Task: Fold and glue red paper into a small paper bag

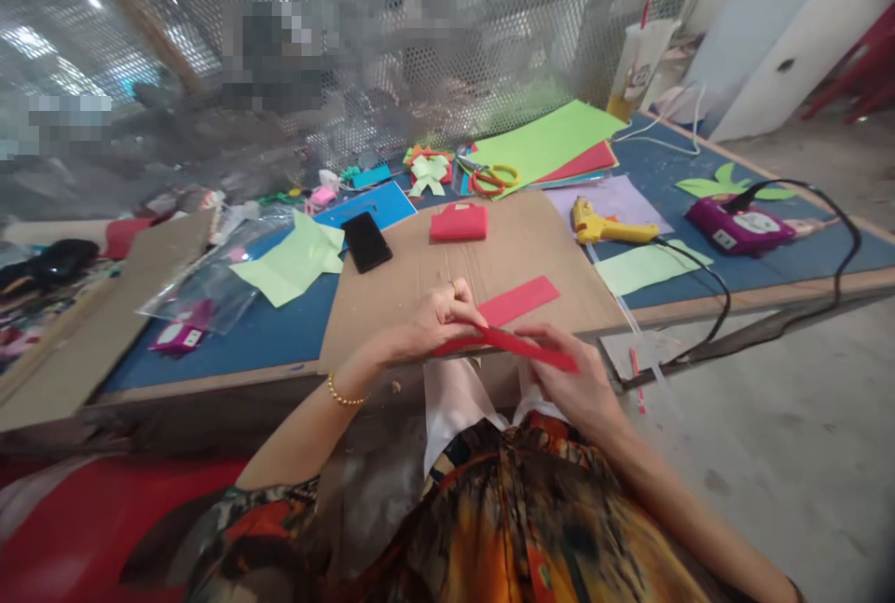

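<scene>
Between my hands, at the near edge of the table, is a narrow red strip (528, 349) that looks like paper or felt. My left hand (451, 314) pinches its left end, fingers closed. At the strip's right part, my right hand (570, 365) grips it from behind, with some fingers hidden. Just beyond lies a second red strip (521, 298), flat on a brown cardboard sheet (398, 305). Farther back on the cardboard sits a folded red piece (459, 223) shaped like a small bag.
A black phone (366, 241) lies left on the cardboard. To the right are a yellow glue gun (615, 227), its black cord and a purple power strip (741, 223). Scissors (493, 179), green sheets (552, 142) and a drink cup (635, 67) stand farther back, before a mesh screen.
</scene>
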A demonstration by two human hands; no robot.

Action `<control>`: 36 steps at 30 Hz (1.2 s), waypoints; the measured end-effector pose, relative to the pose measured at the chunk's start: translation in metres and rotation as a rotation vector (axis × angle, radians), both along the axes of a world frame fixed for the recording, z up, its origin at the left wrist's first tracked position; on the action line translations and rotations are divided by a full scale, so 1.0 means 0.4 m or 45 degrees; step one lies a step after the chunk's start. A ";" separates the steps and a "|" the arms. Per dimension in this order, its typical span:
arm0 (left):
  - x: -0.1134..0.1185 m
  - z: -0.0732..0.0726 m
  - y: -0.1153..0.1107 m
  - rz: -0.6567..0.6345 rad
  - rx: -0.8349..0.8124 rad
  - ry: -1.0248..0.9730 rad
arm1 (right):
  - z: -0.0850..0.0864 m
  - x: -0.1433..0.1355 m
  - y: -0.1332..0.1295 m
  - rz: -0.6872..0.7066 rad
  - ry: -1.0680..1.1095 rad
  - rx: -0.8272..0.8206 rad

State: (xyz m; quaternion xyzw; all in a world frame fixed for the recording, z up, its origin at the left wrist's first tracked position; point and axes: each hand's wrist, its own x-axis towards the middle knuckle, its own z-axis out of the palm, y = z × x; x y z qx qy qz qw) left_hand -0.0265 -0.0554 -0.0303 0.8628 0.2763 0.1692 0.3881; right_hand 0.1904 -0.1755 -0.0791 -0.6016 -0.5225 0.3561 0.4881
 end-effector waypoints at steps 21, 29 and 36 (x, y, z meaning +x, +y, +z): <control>-0.157 -0.123 -0.153 0.278 1.073 0.184 | 0.026 -0.015 0.007 0.096 0.115 -0.185; -0.150 -0.101 -0.071 0.065 0.922 0.331 | 0.029 0.006 -0.014 0.049 0.132 -0.215; -0.099 -0.070 0.011 -0.075 0.730 0.524 | 0.016 -0.011 -0.005 0.070 0.229 -0.232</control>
